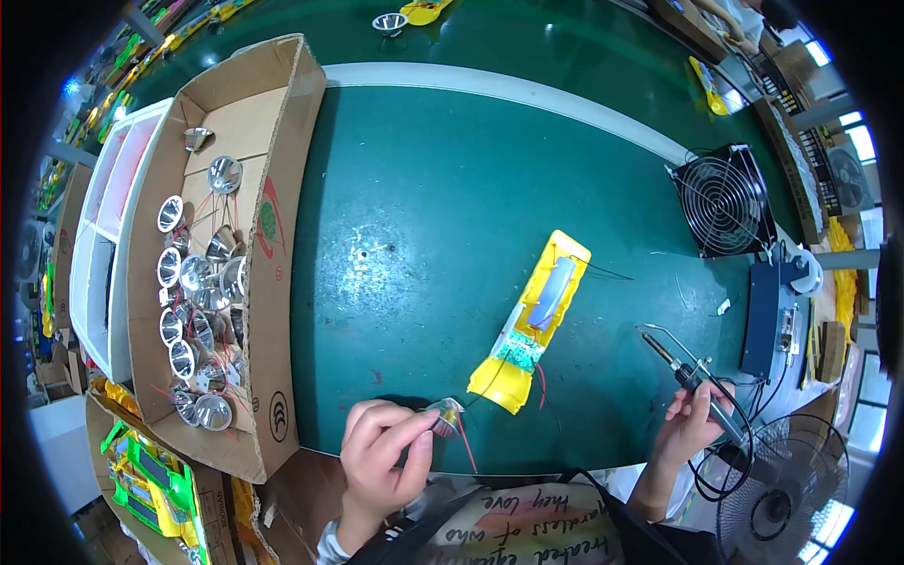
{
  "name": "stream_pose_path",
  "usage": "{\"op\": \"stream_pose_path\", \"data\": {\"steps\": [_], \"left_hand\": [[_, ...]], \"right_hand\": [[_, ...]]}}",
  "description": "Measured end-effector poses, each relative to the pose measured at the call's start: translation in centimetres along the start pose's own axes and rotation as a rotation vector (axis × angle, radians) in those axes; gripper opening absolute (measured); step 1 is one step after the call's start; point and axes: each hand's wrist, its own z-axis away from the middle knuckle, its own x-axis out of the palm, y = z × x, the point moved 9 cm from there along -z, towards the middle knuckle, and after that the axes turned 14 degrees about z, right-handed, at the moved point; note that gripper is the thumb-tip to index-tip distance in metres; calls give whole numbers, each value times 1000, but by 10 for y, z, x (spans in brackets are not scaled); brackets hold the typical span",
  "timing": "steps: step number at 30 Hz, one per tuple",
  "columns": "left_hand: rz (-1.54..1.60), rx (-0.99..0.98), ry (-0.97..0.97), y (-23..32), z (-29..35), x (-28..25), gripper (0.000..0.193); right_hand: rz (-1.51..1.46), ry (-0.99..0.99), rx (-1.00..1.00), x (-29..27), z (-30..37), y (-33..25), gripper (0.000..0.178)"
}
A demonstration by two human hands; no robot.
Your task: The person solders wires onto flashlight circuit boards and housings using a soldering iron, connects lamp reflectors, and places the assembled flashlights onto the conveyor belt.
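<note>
Near the front edge of the green bench, my left hand pinches a small shiny reflector cup with a red wire and a dark wire trailing from it. My right hand grips a soldering iron, its tip pointing up and left above the bench, with a thin curved metal tube alongside. Between the hands, a little farther off, lies an open yellow flashlight housing. Inside it are a green circuit board and a bluish-grey cylinder. Loose black and red wires stick out of the housing.
At left, a cardboard box holds several wired reflectors. A square black fan and a blue-grey box-shaped device stand at right. Beyond a pale rim runs a green surface carrying other yellow parts. The iron's black cable loops beside my right hand.
</note>
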Motion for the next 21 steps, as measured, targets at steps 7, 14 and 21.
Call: {"op": "stream_pose_path", "data": {"steps": [7,14,21], "left_hand": [[-222,241,-235,19,2,24,27],[-250,322,-218,22,-1,31,28],[-235,244,-175,27,-13,39,19]], "right_hand": [[-7,15,-2,-1,0,0,10],[-2,6,7,-1,2,-3,11],[-43,-42,-1,11,8,-20,12]]}}
